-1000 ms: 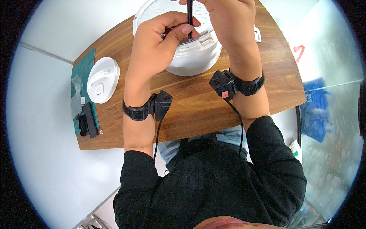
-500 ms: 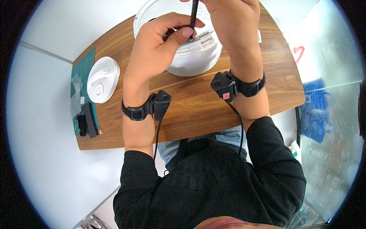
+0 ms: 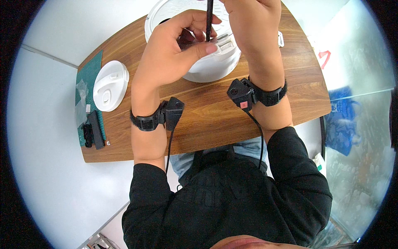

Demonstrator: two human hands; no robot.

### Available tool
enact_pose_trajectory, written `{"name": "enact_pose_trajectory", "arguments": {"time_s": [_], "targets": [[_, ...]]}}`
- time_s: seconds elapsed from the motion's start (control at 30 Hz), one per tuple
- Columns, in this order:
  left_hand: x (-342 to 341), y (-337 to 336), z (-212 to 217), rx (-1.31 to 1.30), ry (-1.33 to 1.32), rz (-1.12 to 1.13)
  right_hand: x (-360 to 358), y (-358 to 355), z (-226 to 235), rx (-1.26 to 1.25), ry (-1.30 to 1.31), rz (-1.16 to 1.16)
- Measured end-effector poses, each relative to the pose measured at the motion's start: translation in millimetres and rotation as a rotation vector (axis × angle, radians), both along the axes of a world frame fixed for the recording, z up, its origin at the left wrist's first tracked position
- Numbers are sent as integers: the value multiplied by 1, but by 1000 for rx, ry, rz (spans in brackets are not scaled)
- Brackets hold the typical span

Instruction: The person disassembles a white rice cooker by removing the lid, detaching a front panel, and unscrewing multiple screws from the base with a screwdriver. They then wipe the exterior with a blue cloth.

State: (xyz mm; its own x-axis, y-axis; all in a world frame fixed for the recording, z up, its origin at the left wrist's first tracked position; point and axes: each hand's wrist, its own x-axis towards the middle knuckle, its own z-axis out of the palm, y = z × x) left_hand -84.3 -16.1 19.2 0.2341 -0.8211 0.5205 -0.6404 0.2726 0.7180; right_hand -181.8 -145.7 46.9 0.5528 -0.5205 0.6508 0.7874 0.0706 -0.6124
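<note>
A round white appliance [image 3: 207, 66] stands at the far side of the wooden table [image 3: 207, 120]. My left hand [image 3: 170, 50] rests on its near rim, thumb and fingers curled around a small clear part on top of it. My right hand [image 3: 248, 20] is above the appliance and holds a thin black tool [image 3: 209, 18] upright, its tip down at the small part between my left fingers. Both wrists wear black strapped devices with cables.
A white round lid [image 3: 110, 85] lies on the table's left part. Beside it a green mat [image 3: 85, 99] carries a black tool set [image 3: 93, 133] and a clear bag. A small white piece [image 3: 281, 39] lies by the appliance's right side.
My left hand has opened slightly and shifted its grip on the rim, thumb now stretched out toward the tool tip. The black tool stands a little more upright.
</note>
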Motion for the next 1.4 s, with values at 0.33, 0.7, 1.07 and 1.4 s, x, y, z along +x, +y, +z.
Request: {"name": "enact_pose_trajectory", "arguments": {"time_s": [0.33,0.7,1.07,1.4], "targets": [[1,-1,-3,35,-33,45,2,-13,-5,-200,138,-145],[-3,-3,-3,46,-83,132,-4,-10,3,-86,16,-85],[-5,-6,-7,-91,-177,206,-15,-19,6,-71,53,-259],[-10,-4,-2,-76,-140,298,-15,-37,-3,-57,-30,-293]]}}
